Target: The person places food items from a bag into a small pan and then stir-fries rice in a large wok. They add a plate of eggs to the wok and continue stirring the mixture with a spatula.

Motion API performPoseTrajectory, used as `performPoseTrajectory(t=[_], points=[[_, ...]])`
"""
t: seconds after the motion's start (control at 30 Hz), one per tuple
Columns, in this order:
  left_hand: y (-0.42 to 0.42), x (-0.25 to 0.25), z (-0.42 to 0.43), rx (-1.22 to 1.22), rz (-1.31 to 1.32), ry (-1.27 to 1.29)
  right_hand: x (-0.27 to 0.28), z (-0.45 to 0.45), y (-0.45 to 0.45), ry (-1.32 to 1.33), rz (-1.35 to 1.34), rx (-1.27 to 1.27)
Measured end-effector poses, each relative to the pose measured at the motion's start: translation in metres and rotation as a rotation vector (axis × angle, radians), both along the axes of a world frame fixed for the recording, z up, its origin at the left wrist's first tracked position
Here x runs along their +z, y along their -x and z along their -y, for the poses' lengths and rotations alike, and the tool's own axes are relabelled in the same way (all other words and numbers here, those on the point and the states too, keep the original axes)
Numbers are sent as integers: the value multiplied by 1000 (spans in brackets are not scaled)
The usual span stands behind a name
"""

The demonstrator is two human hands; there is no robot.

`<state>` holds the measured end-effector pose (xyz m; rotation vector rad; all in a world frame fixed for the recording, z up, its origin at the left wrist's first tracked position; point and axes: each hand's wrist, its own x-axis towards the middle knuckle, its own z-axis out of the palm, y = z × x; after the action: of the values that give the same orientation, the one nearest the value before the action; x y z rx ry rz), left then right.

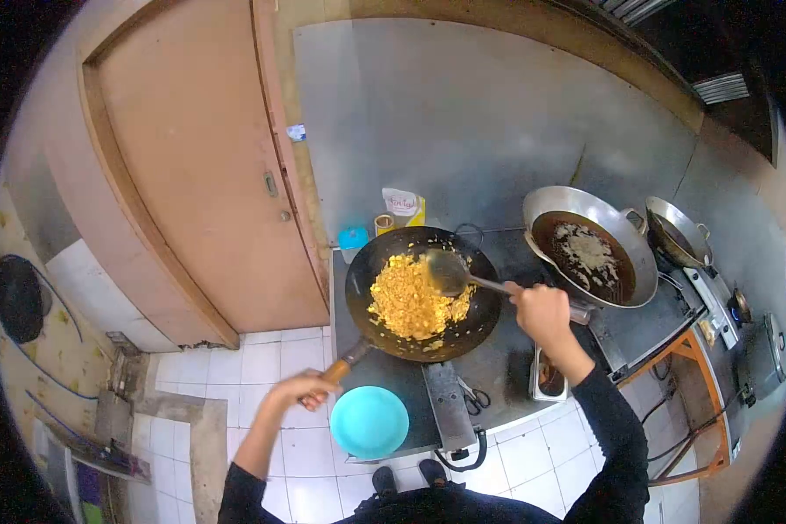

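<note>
My left hand (304, 389) is closed around the wooden handle (337, 371) of a dark wok (489, 323) at the middle of the stove. In the wok lies a heap of yellow-orange, crumbly food that looks like fried rice (406, 301). My right hand (541, 312) grips the handle of a metal wok spatula (448, 272). The spatula's rounded head is over the right part of the food, covering some of it. Just below the wok handle, near my left hand, sits a turquoise plate (369, 423).
To the right, a large metal wok (540, 203) holds dark oil with pale food frying, and a smaller pan (677, 229) stands beyond. Scissors (474, 397) and a metal container (548, 377) lie near the front edge. A packet (403, 205) stands behind the wok.
</note>
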<state>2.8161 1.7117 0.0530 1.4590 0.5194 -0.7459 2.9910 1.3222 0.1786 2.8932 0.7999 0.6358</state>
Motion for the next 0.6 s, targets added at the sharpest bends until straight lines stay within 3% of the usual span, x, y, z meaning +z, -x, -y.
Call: performPoseTrajectory(t=[0.1, 0.13, 0.17, 0.2, 0.27, 0.33, 0.4, 0.5, 0.6], points=[[15, -51, 63, 109, 49, 35, 9, 4, -9, 71, -79, -125], [19, -58, 91, 183, 82, 171, 12, 4, -9, 106, -122, -208], [20, -70, 120, 272, 116, 215, 17, 1, -6, 101, -276, -270], [21, -80, 148, 362, 145, 260, 8, 1, -11, 108, -272, -267], [18, -81, 200, 502, 171, 251, -37, 5, -31, 126, -555, -218], [11, -97, 256, 544, 336, 110, -82, -30, -35, -142, -695, -231], [1, -80, 304, 659, 270, 171, -94, -68, -25, -289, -617, -316], [2, -48, 329, 790, 400, 320, -80, -77, -17, -322, -459, -246], [1, -59, 324, 718, 408, 358, -61, -72, -12, -152, -238, -162]])
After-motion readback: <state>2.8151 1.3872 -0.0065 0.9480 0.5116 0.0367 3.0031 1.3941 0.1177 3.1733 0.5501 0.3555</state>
